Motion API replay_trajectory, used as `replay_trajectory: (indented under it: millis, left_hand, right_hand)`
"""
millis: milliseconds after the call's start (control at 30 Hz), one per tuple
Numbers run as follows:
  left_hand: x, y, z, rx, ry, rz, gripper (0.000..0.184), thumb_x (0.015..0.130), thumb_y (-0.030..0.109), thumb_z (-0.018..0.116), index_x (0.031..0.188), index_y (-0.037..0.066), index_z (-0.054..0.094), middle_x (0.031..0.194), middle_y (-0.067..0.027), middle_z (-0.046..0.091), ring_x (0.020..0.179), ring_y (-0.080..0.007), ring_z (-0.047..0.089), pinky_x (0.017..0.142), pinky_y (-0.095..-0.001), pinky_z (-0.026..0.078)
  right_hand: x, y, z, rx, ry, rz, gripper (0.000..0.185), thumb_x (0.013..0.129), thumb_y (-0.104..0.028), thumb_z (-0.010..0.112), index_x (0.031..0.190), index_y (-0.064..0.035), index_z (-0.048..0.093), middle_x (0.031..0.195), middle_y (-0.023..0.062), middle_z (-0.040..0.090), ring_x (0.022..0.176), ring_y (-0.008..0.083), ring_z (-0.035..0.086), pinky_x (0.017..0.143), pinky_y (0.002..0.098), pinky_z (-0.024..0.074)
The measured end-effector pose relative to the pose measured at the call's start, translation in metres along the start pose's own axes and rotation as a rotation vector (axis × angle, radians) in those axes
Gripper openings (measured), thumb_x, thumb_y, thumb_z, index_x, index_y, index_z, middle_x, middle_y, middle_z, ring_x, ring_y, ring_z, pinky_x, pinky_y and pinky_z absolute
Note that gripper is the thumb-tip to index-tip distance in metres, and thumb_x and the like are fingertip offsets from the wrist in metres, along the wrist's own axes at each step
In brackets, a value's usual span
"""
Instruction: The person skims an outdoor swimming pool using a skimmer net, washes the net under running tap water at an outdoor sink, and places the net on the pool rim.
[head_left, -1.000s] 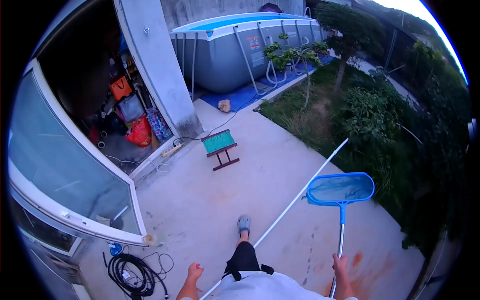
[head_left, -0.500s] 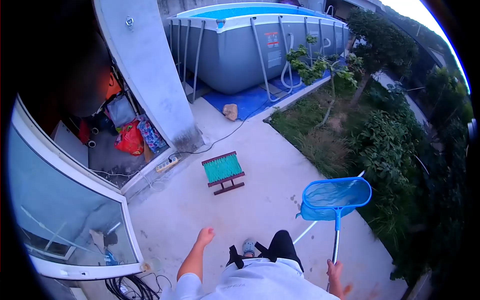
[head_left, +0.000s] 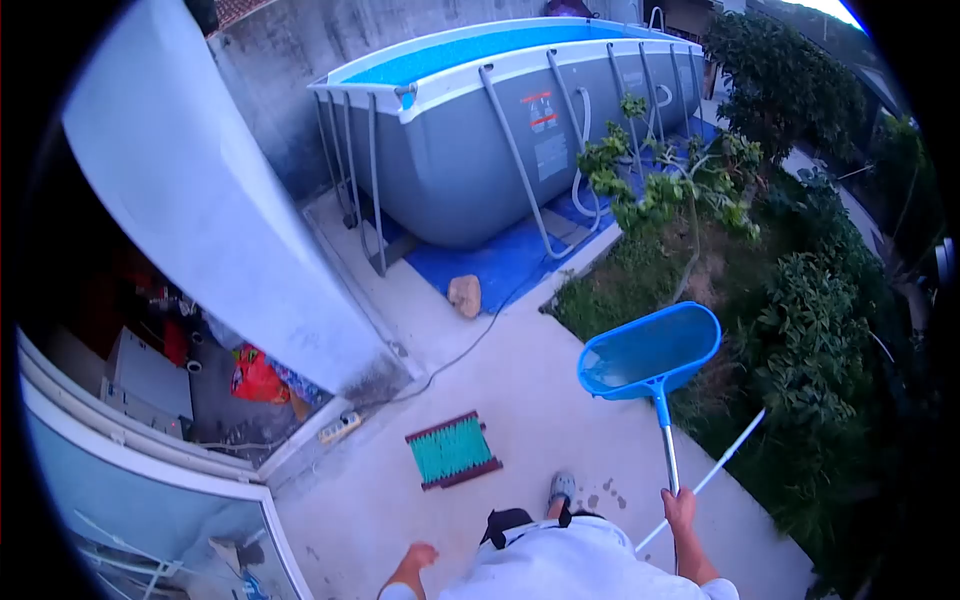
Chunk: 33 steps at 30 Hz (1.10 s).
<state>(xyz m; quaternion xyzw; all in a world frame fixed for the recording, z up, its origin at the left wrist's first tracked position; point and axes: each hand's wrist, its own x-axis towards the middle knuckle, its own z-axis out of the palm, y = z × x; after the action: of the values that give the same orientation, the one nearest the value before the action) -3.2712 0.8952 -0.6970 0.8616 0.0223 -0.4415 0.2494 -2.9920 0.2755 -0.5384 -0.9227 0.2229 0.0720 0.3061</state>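
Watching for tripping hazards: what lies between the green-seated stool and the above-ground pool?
From the stool to the pool, the head view shows concrete, a dark cable, then the blue tarp, a stone at its edge.

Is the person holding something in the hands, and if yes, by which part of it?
The right hand grips the pool skimmer net by its silver pole, below the blue neck. The left hand appears empty.

Green-topped stool on concrete; power strip near pillar; rock at edge of blue tarp.
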Motion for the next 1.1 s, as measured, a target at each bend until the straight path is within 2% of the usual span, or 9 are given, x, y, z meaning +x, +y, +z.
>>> replay_trajectory:
  millis: [67,133,233,267,567,633,800,1033,1100]
  left_hand:
    - [0.013,0.024,-0.024,0.046,-0.131,-0.194,0.025,0.073,0.025,0.066,0.095,0.015,0.063,0.095,-0.0063,0.064,0.091,-0.0243,0.061,0.073,-0.0401,0.052]
    - [0.012,0.066,-0.055,-0.868,0.251,-0.590,0.029,0.072,0.019,0.069,0.098,0.008,0.063,0.089,-0.0090,0.065,0.080,-0.0211,0.063,0.068,-0.0358,0.052]
    - [0.043,0.104,-0.119,-1.093,0.390,-0.577,0.033,0.073,0.011,0.071,0.102,-0.002,0.061,0.082,-0.0119,0.064,0.066,-0.0166,0.061,0.062,-0.0299,0.051]
    - [0.060,0.103,-0.139,-1.081,0.387,-0.560,0.033,0.073,0.011,0.071,0.102,-0.001,0.061,0.082,-0.0113,0.064,0.067,-0.0169,0.062,0.062,-0.0303,0.051]
    - [0.255,0.059,-0.356,-1.034,0.375,-0.389,0.033,0.074,0.012,0.069,0.105,0.002,0.062,0.083,-0.0105,0.066,0.071,-0.0175,0.062,0.066,-0.0309,0.051]
    - [0.290,0.048,-0.416,-0.617,0.523,-0.161,0.035,0.074,0.014,0.068,0.106,0.002,0.061,0.084,-0.0109,0.066,0.074,-0.0180,0.062,0.068,-0.0303,0.050]
    - [0.310,0.077,-0.583,-0.730,0.680,-0.083,0.035,0.073,0.017,0.067,0.105,0.003,0.062,0.085,-0.0104,0.066,0.078,-0.0174,0.063,0.073,-0.0300,0.050]
    - [0.353,0.040,-0.684,-0.770,0.602,-0.223,0.036,0.071,0.020,0.069,0.102,0.003,0.063,0.086,-0.0112,0.067,0.079,-0.0216,0.063,0.075,-0.0316,0.049]
    - [0.364,0.023,-0.708,-0.485,0.616,-0.376,0.034,0.070,0.025,0.070,0.098,0.005,0.066,0.090,-0.0130,0.067,0.082,-0.0272,0.064,0.078,-0.0344,0.049]
  right_hand:
    - [0.042,-0.076,-0.007,-0.037,-0.079,-0.015,0.036,0.071,-0.033,0.065,0.074,0.0021,0.060,0.065,0.0208,0.061,0.065,0.0388,0.060,0.061,0.0448,0.0464]
    - [0.083,-0.124,0.003,-0.035,-0.119,-0.038,0.036,0.072,-0.033,0.065,0.074,0.0025,0.060,0.065,0.0204,0.061,0.064,0.0371,0.061,0.061,0.0442,0.0464]
    - [0.148,-0.197,0.023,0.030,-0.162,-0.166,0.033,0.073,-0.029,0.066,0.072,0.0023,0.059,0.058,0.0147,0.058,0.054,0.0273,0.059,0.053,0.0385,0.0465]
    - [0.167,-0.222,0.031,0.090,-0.177,-0.242,0.030,0.075,-0.026,0.067,0.070,0.0018,0.058,0.052,0.0094,0.055,0.045,0.0191,0.057,0.045,0.0335,0.0467]
    - [0.284,-0.463,0.063,0.141,-0.268,-0.208,0.031,0.076,-0.028,0.068,0.071,0.0011,0.056,0.055,0.0060,0.053,0.046,0.0144,0.053,0.044,0.0324,0.0432]
    - [0.310,-0.511,0.070,0.195,-0.244,-0.236,0.031,0.077,-0.027,0.068,0.070,0.0001,0.055,0.055,0.0043,0.052,0.045,0.0126,0.050,0.042,0.0311,0.0412]
    - [0.377,-0.608,0.081,0.403,-0.224,-0.178,0.028,0.080,-0.025,0.065,0.070,-0.0030,0.051,0.054,0.0001,0.047,0.043,0.0092,0.046,0.039,0.0268,0.0381]
    - [0.498,-0.718,0.106,0.623,-0.126,-0.167,0.029,0.085,-0.023,0.062,0.068,-0.0081,0.043,0.050,-0.0019,0.041,0.036,0.0082,0.039,0.033,0.0244,0.0314]
    - [0.539,-0.745,0.118,0.635,-0.088,-0.124,0.029,0.085,-0.023,0.061,0.068,-0.0083,0.042,0.050,-0.0019,0.040,0.036,0.0081,0.039,0.033,0.0245,0.0314]
